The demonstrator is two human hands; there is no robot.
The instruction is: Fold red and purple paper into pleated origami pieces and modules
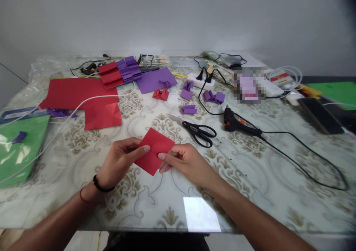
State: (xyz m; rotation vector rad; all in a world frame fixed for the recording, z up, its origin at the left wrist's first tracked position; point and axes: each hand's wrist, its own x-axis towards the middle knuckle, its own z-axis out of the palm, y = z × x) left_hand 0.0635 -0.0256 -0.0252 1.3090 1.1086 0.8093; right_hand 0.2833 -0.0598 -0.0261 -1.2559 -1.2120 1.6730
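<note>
A small square of red paper [154, 141] is held up above the table between both hands, one corner pointing away from me. My left hand [122, 156] pinches its left side, thumb on top and fingers behind. On the right edge, my right hand [185, 162] grips the same paper between thumb and fingers. A faint crease runs near the middle of the sheet. Just beyond the hands lie black-handled scissors [198, 131], blades toward the upper left. Folded purple paper pieces [189, 109] and a folded red piece [160, 94] rest farther back.
A black glue gun [236, 124] lies at right, its cord looping toward the table edge. Behind it are a white power strip [200, 81] and a dark phone [319, 115]. Red sheets [80, 93] and a green pack of paper [20, 147] lie at left, crossed by a white cable.
</note>
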